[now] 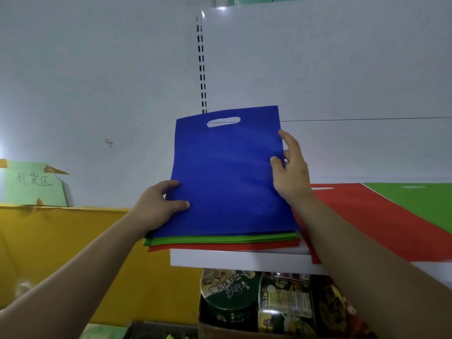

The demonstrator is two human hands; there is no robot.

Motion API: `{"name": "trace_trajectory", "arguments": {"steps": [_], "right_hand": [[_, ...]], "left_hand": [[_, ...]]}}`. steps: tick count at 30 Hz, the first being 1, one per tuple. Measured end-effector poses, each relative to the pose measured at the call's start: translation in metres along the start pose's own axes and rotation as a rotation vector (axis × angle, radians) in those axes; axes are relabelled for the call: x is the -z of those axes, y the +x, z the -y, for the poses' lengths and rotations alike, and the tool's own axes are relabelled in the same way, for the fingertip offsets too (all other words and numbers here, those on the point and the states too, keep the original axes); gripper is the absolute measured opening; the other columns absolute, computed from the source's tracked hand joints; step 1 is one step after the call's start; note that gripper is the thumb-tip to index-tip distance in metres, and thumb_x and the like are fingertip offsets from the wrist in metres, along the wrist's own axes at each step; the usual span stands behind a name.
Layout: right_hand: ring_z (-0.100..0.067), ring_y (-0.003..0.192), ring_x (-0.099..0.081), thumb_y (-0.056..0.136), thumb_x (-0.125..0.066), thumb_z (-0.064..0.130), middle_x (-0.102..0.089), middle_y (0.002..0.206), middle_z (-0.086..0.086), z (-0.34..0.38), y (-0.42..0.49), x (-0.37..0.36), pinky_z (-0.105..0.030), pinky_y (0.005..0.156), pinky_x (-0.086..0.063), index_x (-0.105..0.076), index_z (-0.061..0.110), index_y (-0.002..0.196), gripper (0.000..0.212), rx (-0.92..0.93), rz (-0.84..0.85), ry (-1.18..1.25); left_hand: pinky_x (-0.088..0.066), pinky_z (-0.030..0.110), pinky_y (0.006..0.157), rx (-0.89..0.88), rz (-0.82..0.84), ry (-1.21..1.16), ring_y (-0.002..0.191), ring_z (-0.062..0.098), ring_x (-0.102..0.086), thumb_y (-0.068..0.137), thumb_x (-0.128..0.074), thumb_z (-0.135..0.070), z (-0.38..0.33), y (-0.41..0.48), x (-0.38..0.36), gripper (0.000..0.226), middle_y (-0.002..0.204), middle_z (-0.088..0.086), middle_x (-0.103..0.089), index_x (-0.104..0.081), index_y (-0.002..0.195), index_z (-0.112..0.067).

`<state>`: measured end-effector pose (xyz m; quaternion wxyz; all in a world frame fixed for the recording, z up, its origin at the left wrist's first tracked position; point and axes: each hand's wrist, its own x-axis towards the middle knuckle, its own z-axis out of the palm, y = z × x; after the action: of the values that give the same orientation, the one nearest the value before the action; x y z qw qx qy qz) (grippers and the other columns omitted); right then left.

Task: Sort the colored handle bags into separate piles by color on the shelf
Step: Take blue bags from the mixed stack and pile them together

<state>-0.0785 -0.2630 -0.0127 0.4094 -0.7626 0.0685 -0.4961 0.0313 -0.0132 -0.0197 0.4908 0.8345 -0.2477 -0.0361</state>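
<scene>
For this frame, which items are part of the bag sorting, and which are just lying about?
Part of the job:
- blue bag, gripped by the left hand and right hand
- green and red stack beneath it
- red bag and green bag laid out to the right
- shelf

Lying about:
- noodle cups below the shelf
- yellow carton
- green paper sign

The blue bag (227, 172) covers green bags (220, 240) and what seems a red bag (220, 247). At three o'clock lie a red pile (362, 216) and a green pile (420, 201). The shelf (244, 261) is white, the eight-o'clock carton (73, 253) yellow.
</scene>
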Motion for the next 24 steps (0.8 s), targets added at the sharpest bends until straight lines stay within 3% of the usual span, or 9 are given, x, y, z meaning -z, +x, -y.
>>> {"name": "trace_trajectory", "arguments": {"steps": [2, 5, 9, 13, 17, 24], "right_hand": [[0.001, 0.112, -0.045, 0.099, -0.044, 0.010, -0.045, 0.133, 0.016, 0.005, 0.000, 0.002, 0.008, 0.079, -0.033, -0.041, 0.028, 0.139, 0.044, -0.002, -0.031, -0.004], [0.005, 0.114, -0.041, 0.099, -0.045, 0.011, -0.045, 0.130, 0.020, 0.017, 0.000, 0.005, 0.009, 0.082, -0.029, -0.046, 0.025, 0.136, 0.040, 0.028, -0.062, -0.044], [0.011, 0.112, -0.038, 0.099, -0.045, 0.013, -0.041, 0.130, 0.021, 0.044, 0.003, 0.012, 0.008, 0.088, -0.028, -0.043, 0.022, 0.139, 0.041, 0.093, -0.093, -0.098], [0.005, 0.114, -0.039, 0.096, -0.054, 0.016, -0.041, 0.134, 0.017, 0.069, 0.008, 0.016, 0.007, 0.084, -0.030, -0.040, 0.021, 0.141, 0.048, 0.095, -0.061, -0.156], [-0.002, 0.117, -0.042, 0.091, -0.057, 0.010, -0.042, 0.141, 0.012, 0.087, 0.001, 0.020, -0.006, 0.089, -0.030, -0.038, 0.023, 0.142, 0.057, 0.055, -0.046, -0.263], [-0.003, 0.115, -0.044, 0.088, -0.055, 0.006, -0.042, 0.140, 0.013, 0.113, -0.036, 0.048, -0.007, 0.090, -0.032, -0.037, 0.025, 0.143, 0.060, -0.002, -0.177, -0.381]], "left_hand": [[-0.053, 0.027, 0.060, -0.053, -0.078, -0.132, 0.090, 0.015, -0.059, 0.087, -0.067, -0.019, -0.002, -0.006, 0.003, 0.049, 0.119, -0.005, -0.053, -0.047, 0.131, -0.030], [-0.055, 0.031, 0.062, -0.123, -0.122, -0.269, 0.088, 0.014, -0.062, 0.090, -0.062, -0.012, -0.006, -0.018, 0.011, 0.044, 0.104, -0.017, -0.053, -0.049, 0.127, -0.034], [-0.058, 0.038, 0.072, -0.232, -0.120, -0.320, 0.094, 0.017, -0.063, 0.091, -0.059, -0.007, -0.013, -0.028, 0.026, 0.049, 0.117, -0.005, -0.056, -0.047, 0.130, -0.035], [-0.056, 0.039, 0.080, -0.339, -0.133, -0.287, 0.100, 0.022, -0.062, 0.091, -0.056, -0.002, -0.018, -0.028, 0.036, 0.054, 0.128, 0.002, -0.054, -0.044, 0.136, -0.030], [-0.053, 0.039, 0.086, -0.387, -0.093, -0.271, 0.109, 0.023, -0.058, 0.092, -0.055, -0.002, -0.014, -0.029, 0.039, 0.056, 0.135, 0.002, -0.049, -0.041, 0.139, -0.027], [-0.050, 0.043, 0.094, -0.501, -0.028, -0.268, 0.115, 0.021, -0.055, 0.090, -0.057, -0.004, -0.015, -0.034, 0.032, 0.058, 0.138, -0.002, -0.048, -0.042, 0.138, -0.032]]}}
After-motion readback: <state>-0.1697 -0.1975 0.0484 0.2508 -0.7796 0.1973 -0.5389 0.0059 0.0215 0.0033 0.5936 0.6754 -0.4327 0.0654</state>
